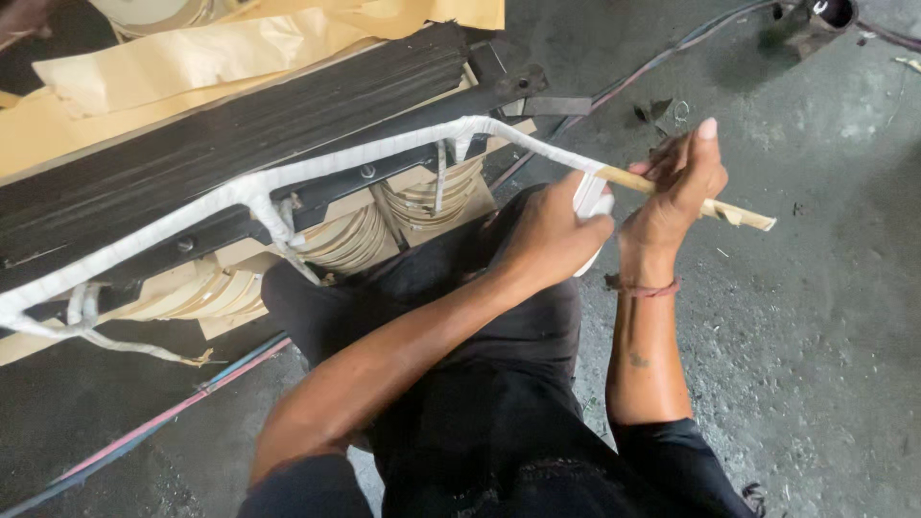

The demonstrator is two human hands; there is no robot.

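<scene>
- The long lead (288,177) is running from lower left to upper right along the black core (221,125); its bare tan end (729,211) is pointing right, over the concrete floor (815,336).
- The left hand (552,235) is curling closed around a white tape roll (590,197) at the lead.
- The right hand (676,192) is gripping the tan end, wrist bent, 1 finger raised.

i'm in a workshop: rough concrete floor (815,317), a big transformer core (240,125) with coils (345,240), brown insulating paper (192,58), loose cables (163,417) underfoot.
</scene>
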